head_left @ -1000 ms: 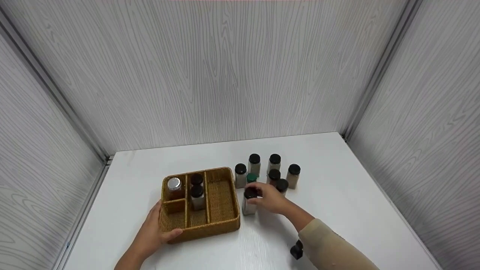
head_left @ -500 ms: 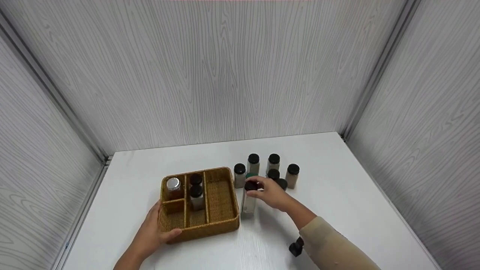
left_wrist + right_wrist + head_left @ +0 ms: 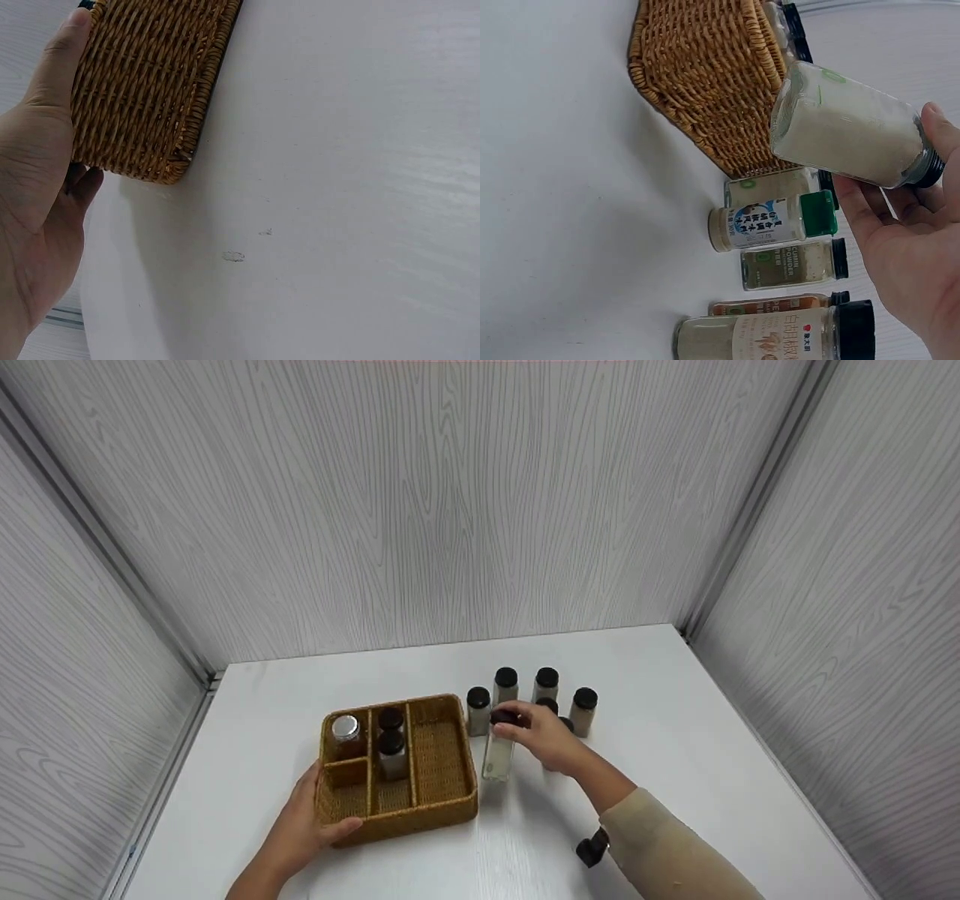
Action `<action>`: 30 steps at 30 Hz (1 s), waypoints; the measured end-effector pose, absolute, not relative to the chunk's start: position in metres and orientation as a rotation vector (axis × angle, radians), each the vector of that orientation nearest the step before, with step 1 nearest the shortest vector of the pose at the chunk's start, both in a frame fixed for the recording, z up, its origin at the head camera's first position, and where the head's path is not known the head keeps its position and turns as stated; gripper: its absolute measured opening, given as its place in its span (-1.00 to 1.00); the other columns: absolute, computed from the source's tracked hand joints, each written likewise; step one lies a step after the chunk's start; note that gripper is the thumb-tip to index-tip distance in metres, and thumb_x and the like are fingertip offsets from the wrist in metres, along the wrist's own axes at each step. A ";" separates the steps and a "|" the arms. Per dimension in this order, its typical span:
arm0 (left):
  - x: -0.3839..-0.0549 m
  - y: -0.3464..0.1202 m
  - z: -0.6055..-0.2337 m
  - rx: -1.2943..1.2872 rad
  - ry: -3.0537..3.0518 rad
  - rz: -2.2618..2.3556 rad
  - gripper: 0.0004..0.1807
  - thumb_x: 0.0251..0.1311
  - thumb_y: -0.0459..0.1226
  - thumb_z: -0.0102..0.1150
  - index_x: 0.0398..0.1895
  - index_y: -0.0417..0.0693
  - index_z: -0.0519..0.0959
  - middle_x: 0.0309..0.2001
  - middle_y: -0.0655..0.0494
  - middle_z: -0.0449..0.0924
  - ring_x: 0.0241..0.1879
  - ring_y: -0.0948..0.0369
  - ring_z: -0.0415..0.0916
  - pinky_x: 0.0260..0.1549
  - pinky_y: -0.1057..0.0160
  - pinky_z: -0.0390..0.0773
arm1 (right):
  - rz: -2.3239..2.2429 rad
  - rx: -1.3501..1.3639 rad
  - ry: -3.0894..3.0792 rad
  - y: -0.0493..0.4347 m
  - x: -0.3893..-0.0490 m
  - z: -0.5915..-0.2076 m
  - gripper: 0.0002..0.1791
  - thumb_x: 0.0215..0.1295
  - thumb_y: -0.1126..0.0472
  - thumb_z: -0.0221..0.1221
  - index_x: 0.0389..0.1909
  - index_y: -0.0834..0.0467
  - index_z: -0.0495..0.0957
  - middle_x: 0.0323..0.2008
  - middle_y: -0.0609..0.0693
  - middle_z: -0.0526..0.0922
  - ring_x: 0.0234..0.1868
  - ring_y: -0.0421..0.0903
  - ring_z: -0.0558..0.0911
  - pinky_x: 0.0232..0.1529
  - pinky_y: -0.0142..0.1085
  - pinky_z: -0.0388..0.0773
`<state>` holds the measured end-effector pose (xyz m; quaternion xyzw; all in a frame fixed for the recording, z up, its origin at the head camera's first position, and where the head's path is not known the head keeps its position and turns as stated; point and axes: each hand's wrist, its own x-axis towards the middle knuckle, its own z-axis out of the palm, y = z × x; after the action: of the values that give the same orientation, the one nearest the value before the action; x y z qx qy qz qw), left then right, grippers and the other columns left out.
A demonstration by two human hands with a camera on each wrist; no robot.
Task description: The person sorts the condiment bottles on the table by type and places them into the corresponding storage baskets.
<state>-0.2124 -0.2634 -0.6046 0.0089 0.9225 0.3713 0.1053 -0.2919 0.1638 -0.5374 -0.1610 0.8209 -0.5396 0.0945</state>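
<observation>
At lower centre of the head view, your right hand [image 3: 546, 739] pinches the powder jar [image 3: 498, 759] by its dark cap [image 3: 502, 716], beside the wicker basket [image 3: 420, 817] your left hand [image 3: 298, 826] grips: lift straight, so it knocks nothing

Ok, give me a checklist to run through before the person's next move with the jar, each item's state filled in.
1. Right hand grips the jar by its dark cap: ok.
2. Jar held off the table: ok, its base is raised in the right wrist view.
3. Left hand holds the basket at its near corner: ok.
4. Jar over the basket: not ok, it is beside it.
5. Widest compartment has room: ok, its woven floor shows.
6. Jar's contents identified: cannot tell, no readable label shows.
</observation>
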 end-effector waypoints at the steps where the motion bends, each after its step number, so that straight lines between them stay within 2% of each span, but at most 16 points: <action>1: -0.212 -0.264 -0.605 0.025 2.717 1.096 0.58 0.09 0.31 0.57 0.77 -0.30 -0.31 0.75 -0.43 -0.24 0.70 -0.43 -0.12 0.63 -0.44 0.11 | -1.609 -0.469 2.425 0.163 -0.292 -0.536 -0.50 0.54 0.03 0.34 0.35 0.19 0.62 0.20 0.11 0.73 0.19 -0.06 0.67 0.23 -0.19 0.66; 15: -0.213 -0.265 -0.607 0.014 2.716 1.125 0.61 0.02 0.32 0.61 0.77 -0.27 -0.30 0.75 -0.43 -0.18 0.70 -0.42 -0.09 0.64 -0.42 0.09 | -1.655 -0.445 2.397 0.148 -0.292 -0.526 -0.52 0.52 0.08 0.37 0.34 0.20 0.63 0.20 0.13 0.74 0.19 -0.07 0.69 0.20 -0.25 0.67; 24: -0.212 -0.264 -0.607 -0.004 2.706 1.133 0.59 0.06 0.28 0.61 0.78 -0.25 -0.30 0.75 -0.42 -0.19 0.70 -0.43 -0.10 0.63 -0.45 0.10 | -1.657 -0.487 2.364 0.123 -0.291 -0.524 -0.52 0.48 0.10 0.40 0.32 0.20 0.65 0.12 0.10 0.77 0.03 -0.20 0.67 0.01 -0.37 0.65; 30: -0.212 -0.265 -0.607 -0.006 2.687 1.158 0.59 0.07 0.29 0.60 0.78 -0.23 -0.32 0.75 -0.41 -0.20 0.70 -0.43 -0.10 0.61 -0.47 0.11 | -1.602 -0.531 2.374 0.107 -0.289 -0.524 -0.54 0.48 0.09 0.40 0.31 0.15 0.66 0.13 0.13 0.75 0.07 -0.12 0.70 0.04 -0.31 0.69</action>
<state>-0.2123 -0.2646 -0.6073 -0.0021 0.9130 0.3935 0.1074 -0.2890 0.1071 -0.5239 -0.1813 0.8097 -0.5463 0.1143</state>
